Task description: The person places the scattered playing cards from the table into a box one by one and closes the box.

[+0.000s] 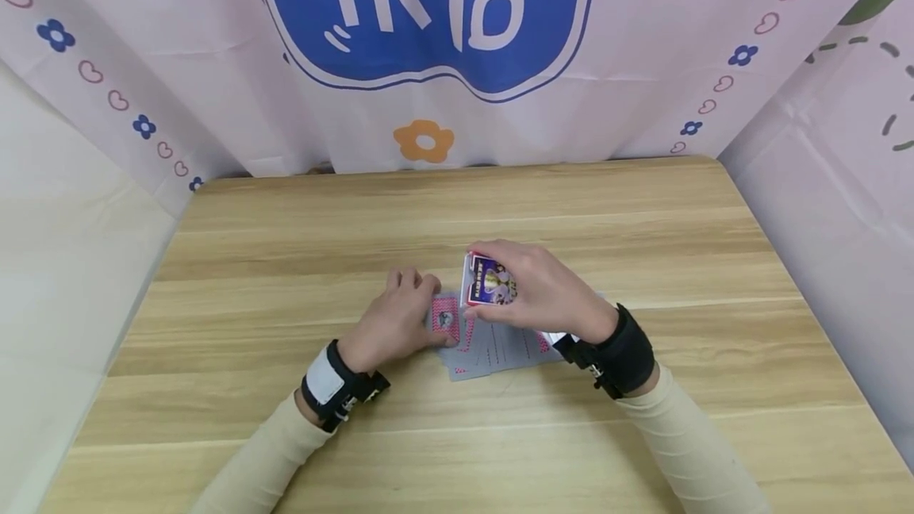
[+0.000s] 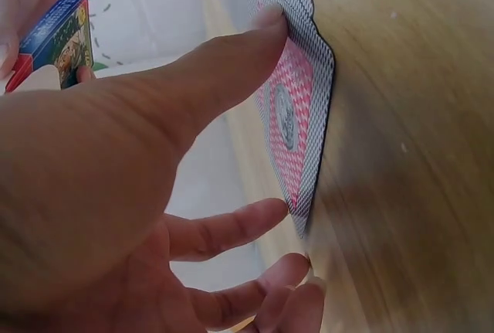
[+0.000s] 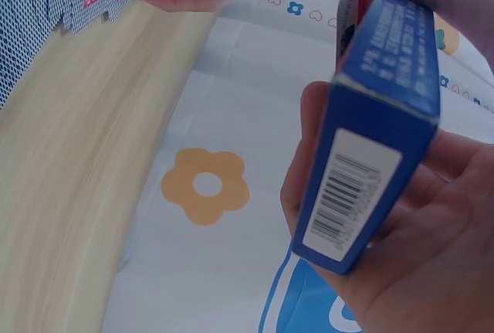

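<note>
The right hand (image 1: 546, 288) grips a card box (image 1: 489, 281) above the table (image 1: 286, 244); the left hand's (image 1: 396, 324) straight fingers (image 2: 231, 66) press spread cards (image 1: 485, 347).

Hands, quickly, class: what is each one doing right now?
Left hand: open, thumb pressing the spread playing cards on the table.
Right hand: gripping the blue card box, lifted above the cards.

Cream long sleeves (image 1: 685, 435); a black strap with camera mount on each wrist (image 1: 614, 351).
</note>
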The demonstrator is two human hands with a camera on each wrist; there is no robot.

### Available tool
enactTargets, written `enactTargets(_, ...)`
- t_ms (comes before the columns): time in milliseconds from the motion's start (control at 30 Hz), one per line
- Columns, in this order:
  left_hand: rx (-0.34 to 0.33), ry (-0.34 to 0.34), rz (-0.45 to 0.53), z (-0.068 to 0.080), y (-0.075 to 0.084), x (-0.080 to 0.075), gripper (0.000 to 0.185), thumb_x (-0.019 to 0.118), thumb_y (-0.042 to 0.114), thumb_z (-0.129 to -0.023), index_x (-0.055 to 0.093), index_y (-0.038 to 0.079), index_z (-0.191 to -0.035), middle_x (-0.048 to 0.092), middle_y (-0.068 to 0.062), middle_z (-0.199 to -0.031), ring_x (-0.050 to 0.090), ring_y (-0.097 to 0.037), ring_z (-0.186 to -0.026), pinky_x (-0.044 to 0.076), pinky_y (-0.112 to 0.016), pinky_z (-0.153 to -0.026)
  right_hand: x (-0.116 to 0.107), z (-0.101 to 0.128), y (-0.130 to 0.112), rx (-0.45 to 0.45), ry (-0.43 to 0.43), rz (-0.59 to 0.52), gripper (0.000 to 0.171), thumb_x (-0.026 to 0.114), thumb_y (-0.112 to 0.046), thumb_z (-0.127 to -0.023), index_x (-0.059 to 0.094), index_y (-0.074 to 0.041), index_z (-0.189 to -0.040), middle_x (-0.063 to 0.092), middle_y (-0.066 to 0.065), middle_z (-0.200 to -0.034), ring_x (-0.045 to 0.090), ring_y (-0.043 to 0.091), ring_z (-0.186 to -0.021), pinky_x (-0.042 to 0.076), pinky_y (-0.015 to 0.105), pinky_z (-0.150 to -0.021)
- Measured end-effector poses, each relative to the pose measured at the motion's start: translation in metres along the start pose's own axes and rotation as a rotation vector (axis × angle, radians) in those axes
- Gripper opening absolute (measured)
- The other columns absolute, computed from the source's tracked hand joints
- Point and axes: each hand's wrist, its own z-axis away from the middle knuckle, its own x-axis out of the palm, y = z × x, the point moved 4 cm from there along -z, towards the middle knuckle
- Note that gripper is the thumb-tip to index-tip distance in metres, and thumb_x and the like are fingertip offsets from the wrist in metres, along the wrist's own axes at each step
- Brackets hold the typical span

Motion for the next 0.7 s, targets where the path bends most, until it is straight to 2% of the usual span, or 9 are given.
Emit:
enactTargets(233,0.016,0.026,0.032,0.0019,-0.0020,0.0012,0.079,0.096,0.048,-0.071,0.055,0.001,-0.119,0.049,-0.014,-0.111,0.041,-0.032,-0.111,0.048,-0.037,-0.082,0.0038,-0.0021,-0.0026,0.007,-0.011,-0.002,0.079,0.092,-0.033,-0.082,0.057,-0.005,-0.146,0.071,0.010,-0.129,0.065,0.013,-0.092,0.058,0.027,-0.079)
enactTargets(367,0.003,0.023,0.026,0.0017,-0.0019,0.0006,0.082,0.098,0.049,-0.069,0.051,0.000,-0.116,0.046,-0.014,-0.111,0.040,-0.033,-0.112,0.047,-0.039,-0.085,0.0054,-0.0022,-0.0037,0.006,-0.016,0.002,0.079,0.091,-0.035,-0.083,0.056,-0.005,-0.147,0.070,0.010,-0.131,0.065,0.013,-0.092,0.057,0.027,-0.080)
enactTargets(467,-0.002,0.004,0.021,0.0013,-0.0014,0.0003,0.081,0.097,0.048,-0.070,0.053,-0.001,-0.117,0.049,-0.013,-0.109,0.043,-0.031,-0.107,0.048,-0.039,-0.083,0.0063,-0.0020,-0.0041,0.009,-0.019,0.004,0.079,0.091,-0.035,-0.083,0.056,-0.006,-0.148,0.070,0.010,-0.132,0.065,0.013,-0.093,0.057,0.027,-0.081)
enactTargets(600,0.005,-0.056,0.067,0.0008,0.0022,-0.0011,0.063,0.095,0.041,-0.076,0.061,0.003,-0.114,0.061,-0.005,-0.097,0.055,-0.021,-0.089,0.048,-0.032,-0.071,0.0068,-0.0018,-0.0037,0.011,-0.021,0.007,0.079,0.091,-0.035,-0.083,0.056,-0.005,-0.147,0.070,0.010,-0.131,0.064,0.013,-0.092,0.057,0.028,-0.082)
enactTargets(700,0.024,-0.081,0.128,0.0026,0.0065,-0.0067,0.034,0.087,0.031,-0.088,0.065,0.008,-0.102,0.062,0.001,-0.082,0.055,-0.014,-0.070,0.043,-0.027,-0.058,0.0057,-0.0018,-0.0039,0.013,-0.017,0.009,0.078,0.091,-0.035,-0.083,0.057,-0.005,-0.146,0.070,0.009,-0.128,0.064,0.013,-0.092,0.057,0.028,-0.081)
